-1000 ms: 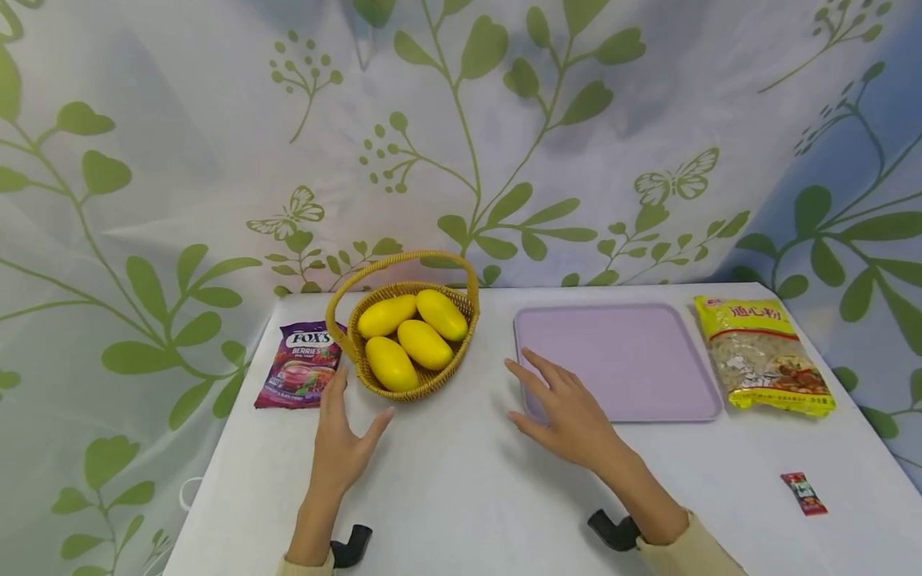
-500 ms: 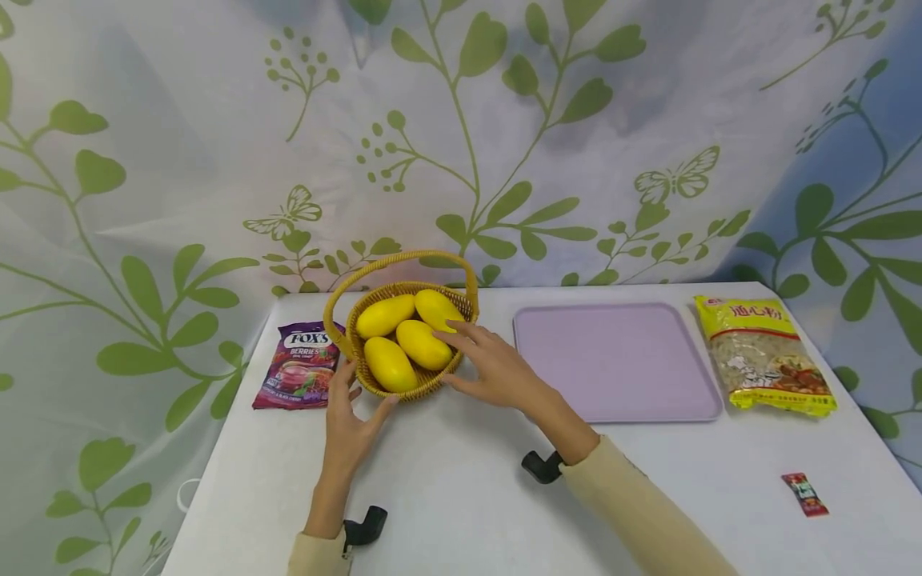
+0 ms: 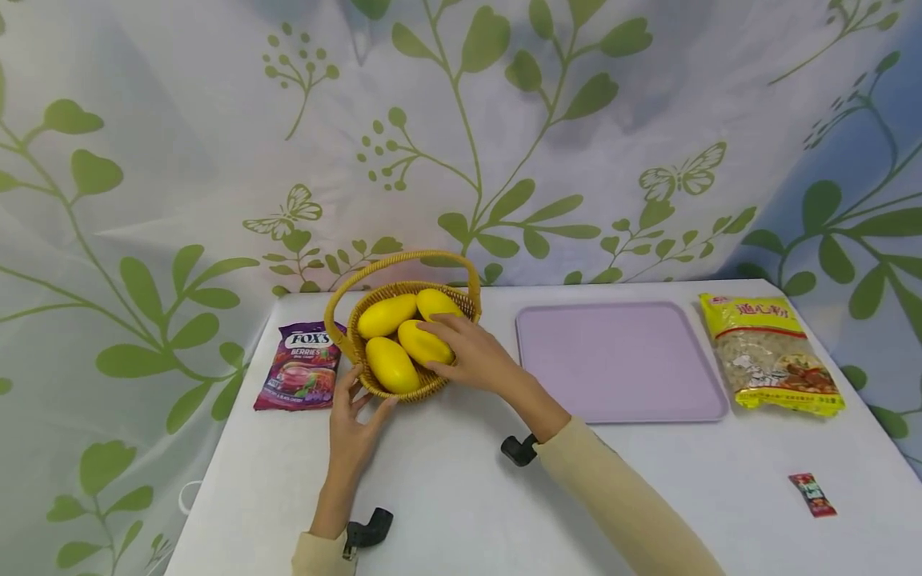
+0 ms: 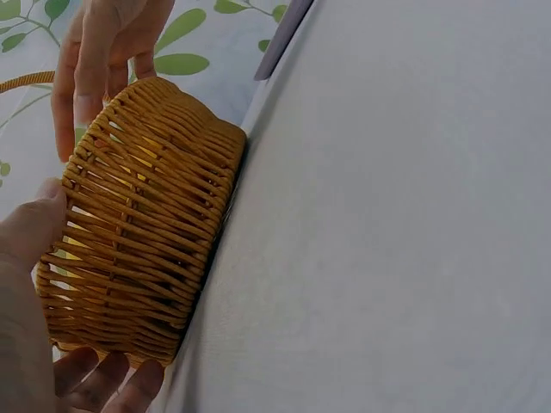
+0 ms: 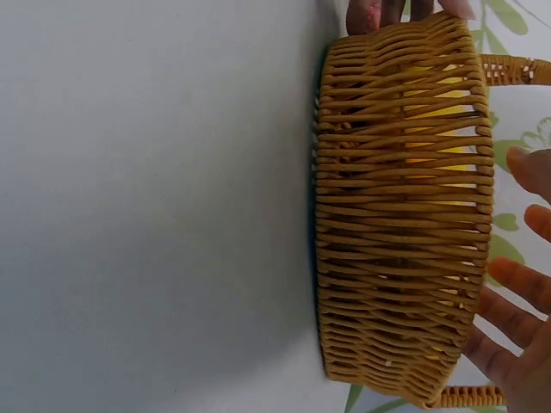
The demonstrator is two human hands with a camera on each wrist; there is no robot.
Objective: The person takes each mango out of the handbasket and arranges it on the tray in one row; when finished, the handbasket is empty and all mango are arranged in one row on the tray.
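Observation:
Several yellow mangoes (image 3: 389,364) lie in a wicker basket (image 4: 146,232) with a tall arched handle (image 3: 403,260). My left hand (image 3: 353,436) holds the basket's near left side; in the left wrist view the thumb (image 4: 39,219) is at the rim and the fingers (image 4: 108,383) are round the woven wall. My right hand (image 3: 479,356) reaches over the basket's right rim, its fingers stretched over the middle mango (image 3: 421,342) and its thumb near that mango's lower edge. Spread fingers (image 5: 516,280) show above the rim in the right wrist view.
A purple candy bag (image 3: 298,376) lies left of the basket, partly behind it. A lilac tray (image 3: 619,360) lies to the right, with a yellow pasta bag (image 3: 771,352) beyond it. One small red-wrapped candy (image 3: 814,494) is at the front right. A patterned curtain (image 3: 547,144) hangs behind the table.
My right hand has moved left from beside the tray to over the mangoes. My left hand has shifted slightly right and taken hold of the basket's side. The basket has stayed in place.

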